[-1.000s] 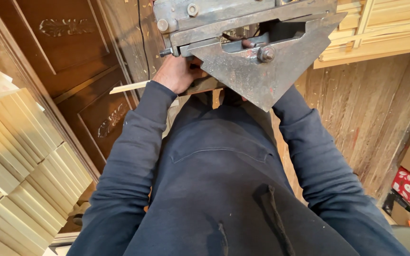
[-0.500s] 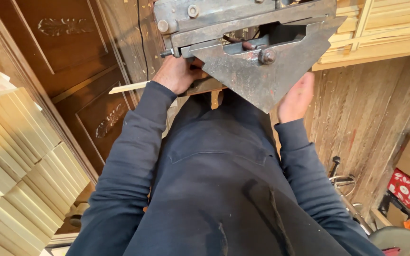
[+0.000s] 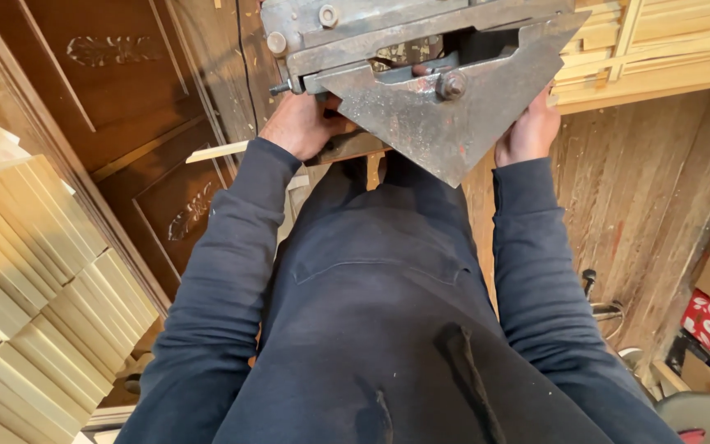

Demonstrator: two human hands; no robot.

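The right hand (image 3: 527, 131) has come up into view beside the grey, rusted triangular steel plate (image 3: 445, 123) of the machine, its fingers curled against the plate's right edge; a second ago only its sleeve showed. The left hand (image 3: 301, 123) stays closed on a thin pale wooden strip (image 3: 219, 151) under the plate's left corner. Stacked pale wooden slats (image 3: 34, 271) lie left.

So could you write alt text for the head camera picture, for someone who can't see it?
Seen from above, a person in a dark sweatshirt sets both hands under a rusty metal machine plate: left hand on a wooden strip, right hand at the plate's edge. Stacked pale wood slats lie at the left.
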